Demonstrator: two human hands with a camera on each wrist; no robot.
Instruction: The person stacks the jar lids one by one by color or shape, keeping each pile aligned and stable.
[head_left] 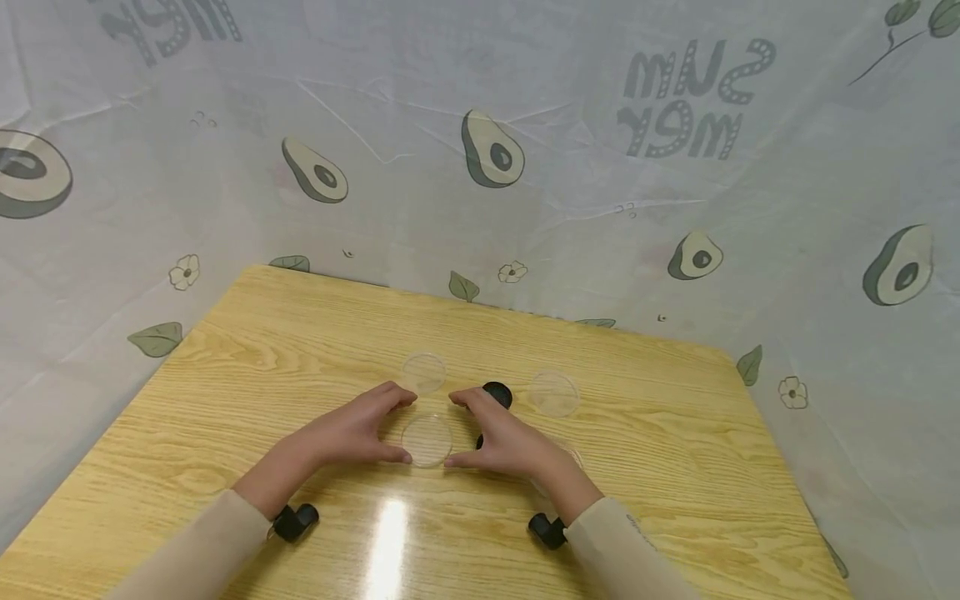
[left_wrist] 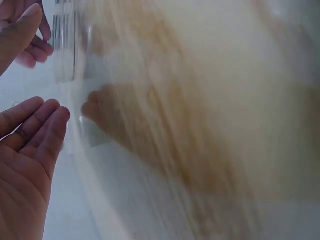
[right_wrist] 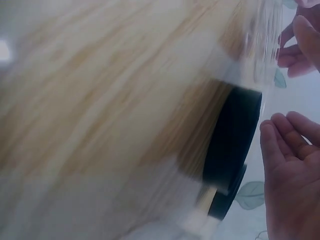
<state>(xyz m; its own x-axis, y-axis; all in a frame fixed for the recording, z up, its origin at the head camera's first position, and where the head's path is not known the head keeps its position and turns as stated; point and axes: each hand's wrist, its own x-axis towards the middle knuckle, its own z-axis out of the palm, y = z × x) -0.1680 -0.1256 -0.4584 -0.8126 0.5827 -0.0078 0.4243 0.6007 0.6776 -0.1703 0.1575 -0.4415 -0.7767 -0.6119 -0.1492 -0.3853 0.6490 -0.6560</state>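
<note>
Got left hand (head_left: pixel 356 432) and right hand (head_left: pixel 512 437) spread around clear, round, plastic-looking tub (head_left: pixel 427 440); could clip black, round, plasticky puck (head_left: pixel 500 392), two o'clock, via right-hand drift.

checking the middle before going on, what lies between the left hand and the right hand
A clear round piece lies on the table between the left hand and the right hand; the head view shows it.

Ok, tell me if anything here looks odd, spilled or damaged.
The lettering on the cloth backdrop looks odd: it reads backwards, perhaps because the print shows through from the far side. On the table, nothing looks spilled or broken; the clear disc between the left hand and right hand lies flat.
</note>
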